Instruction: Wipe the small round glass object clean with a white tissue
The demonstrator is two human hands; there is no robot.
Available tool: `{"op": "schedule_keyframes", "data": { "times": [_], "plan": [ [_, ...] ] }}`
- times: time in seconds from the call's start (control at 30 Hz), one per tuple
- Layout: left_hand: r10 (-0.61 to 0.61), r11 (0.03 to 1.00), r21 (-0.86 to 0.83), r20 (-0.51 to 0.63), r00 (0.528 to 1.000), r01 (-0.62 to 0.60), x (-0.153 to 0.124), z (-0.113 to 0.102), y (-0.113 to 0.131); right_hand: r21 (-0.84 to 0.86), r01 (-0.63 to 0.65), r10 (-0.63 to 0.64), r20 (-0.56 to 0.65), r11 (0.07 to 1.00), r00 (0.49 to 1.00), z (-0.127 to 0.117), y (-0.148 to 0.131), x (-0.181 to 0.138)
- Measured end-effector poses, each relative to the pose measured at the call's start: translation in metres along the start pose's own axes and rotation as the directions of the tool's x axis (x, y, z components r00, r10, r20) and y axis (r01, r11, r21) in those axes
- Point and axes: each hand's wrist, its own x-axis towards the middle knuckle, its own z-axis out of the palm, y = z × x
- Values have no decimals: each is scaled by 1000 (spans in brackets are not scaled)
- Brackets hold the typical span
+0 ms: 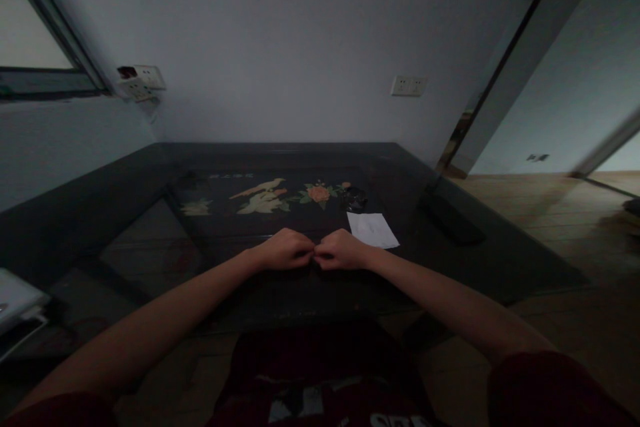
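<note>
My left hand (286, 249) and my right hand (341, 250) rest side by side on a dark glass-topped table (150, 173), fingertips meeting in a pinch between them. Both hands are closed; whatever sits in the pinch is too small and too dark to make out. A white sheet of paper (373, 229) lies flat on the table just right of and behind my right hand. A small dark shiny object (354, 198) lies beyond the paper.
Under the glass is a dark panel with an inlaid bird and flower picture (270, 197). Wall sockets (409, 85) sit on the back wall, more sockets (137, 80) at the left corner. A white object (15, 300) lies at the left edge. Wooden floor (550, 213) spreads to the right.
</note>
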Motion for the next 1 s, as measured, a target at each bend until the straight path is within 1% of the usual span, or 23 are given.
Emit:
{"op": "schedule_keyframes", "data": {
  "times": [0.2,0.3,0.73,1.0],
  "plan": [
    [2,1000,15,-1,1000,-2,0,0,0,-6,-47,47,35,999,998,-6,-1,0],
    [5,1000,10,-8,1000,-5,0,-1,0,9,-51,51,48,999,998,-7,0,-1],
    [3,1000,17,-2,1000,-3,1,-1,0,20,-43,43,24,999,999,-2,3,-1],
    [-9,1000,-17,1,1000,9,0,1,0,14,-57,56,32,998,998,-5,0,0]
  ]
}}
